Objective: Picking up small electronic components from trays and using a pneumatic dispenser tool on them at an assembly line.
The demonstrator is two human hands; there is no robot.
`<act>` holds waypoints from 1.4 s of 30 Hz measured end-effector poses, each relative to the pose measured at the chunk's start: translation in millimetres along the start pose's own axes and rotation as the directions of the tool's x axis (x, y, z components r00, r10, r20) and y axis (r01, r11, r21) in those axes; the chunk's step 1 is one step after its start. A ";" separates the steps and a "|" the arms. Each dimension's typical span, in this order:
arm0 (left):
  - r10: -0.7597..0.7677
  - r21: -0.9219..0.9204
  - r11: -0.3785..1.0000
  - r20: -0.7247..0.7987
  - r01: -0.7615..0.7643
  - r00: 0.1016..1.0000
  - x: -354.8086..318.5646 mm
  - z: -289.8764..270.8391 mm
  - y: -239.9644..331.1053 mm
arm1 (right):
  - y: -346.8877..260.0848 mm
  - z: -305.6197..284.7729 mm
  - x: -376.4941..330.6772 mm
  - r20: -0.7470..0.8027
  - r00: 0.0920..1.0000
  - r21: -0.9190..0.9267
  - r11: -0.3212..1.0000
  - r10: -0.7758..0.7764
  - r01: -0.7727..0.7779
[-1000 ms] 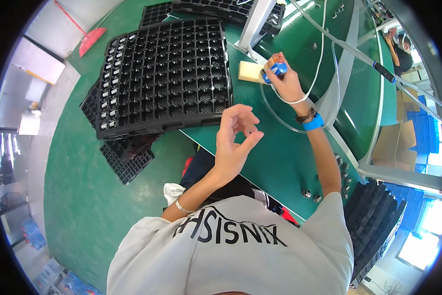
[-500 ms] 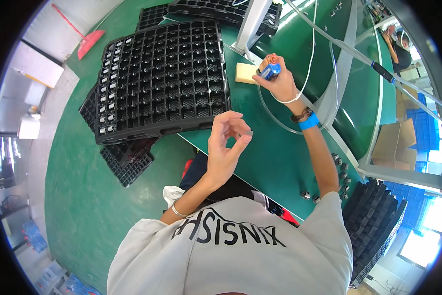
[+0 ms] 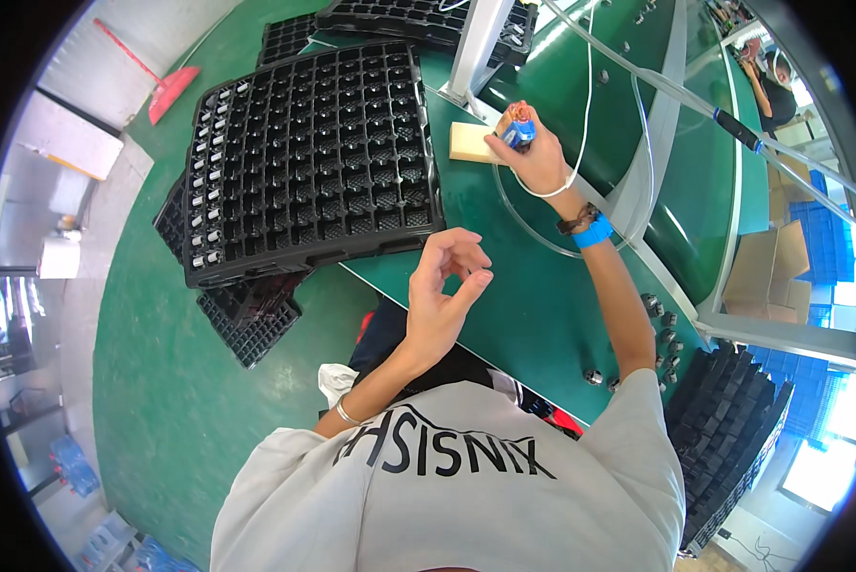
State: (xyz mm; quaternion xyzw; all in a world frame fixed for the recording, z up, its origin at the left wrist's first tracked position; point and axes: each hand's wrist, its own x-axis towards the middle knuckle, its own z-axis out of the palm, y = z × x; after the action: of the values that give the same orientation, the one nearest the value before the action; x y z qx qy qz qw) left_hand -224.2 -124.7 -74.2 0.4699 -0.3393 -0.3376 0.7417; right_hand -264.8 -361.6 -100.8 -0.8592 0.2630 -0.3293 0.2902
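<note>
My right hand (image 3: 542, 164) is closed around a small blue thing with a copper-coloured end (image 3: 519, 131); its exact kind cannot be made out. It is over the green table (image 3: 504, 296), right beside a pale yellow block (image 3: 474, 143). My left hand (image 3: 442, 296) hovers near the table's front edge, just off the near corner of a large black tray (image 3: 323, 162). Its fingers curl toward the thumb in a loose pinch, and anything between the tips is hidden. Small silver cylinders (image 3: 199, 200) fill the tray's left columns of pockets.
Several small metal parts (image 3: 669, 336) lie at the table's right. Stacked black trays (image 3: 728, 429) stand beyond them. A metal post (image 3: 480, 52) and a white cable (image 3: 585, 114) rise close to my right hand. Another person (image 3: 776, 91) is at the far right.
A small greyish thing at my left fingertips no longer shows; that hand's thumb and fingers sit a little closer together. My right hand keeps its hold, with the blue thing slightly turned.
</note>
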 end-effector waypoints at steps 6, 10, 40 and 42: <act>-0.010 0.003 1.000 0.008 0.010 1.000 -2.2 1.8 0.4 | -4.6 3.9 -1.2 -0.021 0.999 -0.013 0.999 0.032 -0.032; -0.011 0.003 1.000 0.013 0.010 1.000 -3.6 2.0 -2.5 | -9.1 4.9 -2.6 -0.042 0.999 -0.005 1.000 0.022 -0.022; -0.088 0.270 0.960 0.030 0.077 0.996 44.0 -13.3 15.2 | -94.0 -44.9 -50.1 0.498 0.865 0.625 0.665 0.063 -0.409; -0.121 0.302 0.949 0.086 0.089 0.989 45.8 -10.7 22.1 | -91.1 -50.0 -51.3 0.523 0.851 0.613 0.667 0.060 -0.423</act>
State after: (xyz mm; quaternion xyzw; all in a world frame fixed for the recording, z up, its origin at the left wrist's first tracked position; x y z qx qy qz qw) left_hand -186.5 -149.9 -48.7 0.5753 -0.3986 -0.3457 0.6250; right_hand -310.1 -281.7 -30.0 -0.6881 0.1544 -0.1484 0.6933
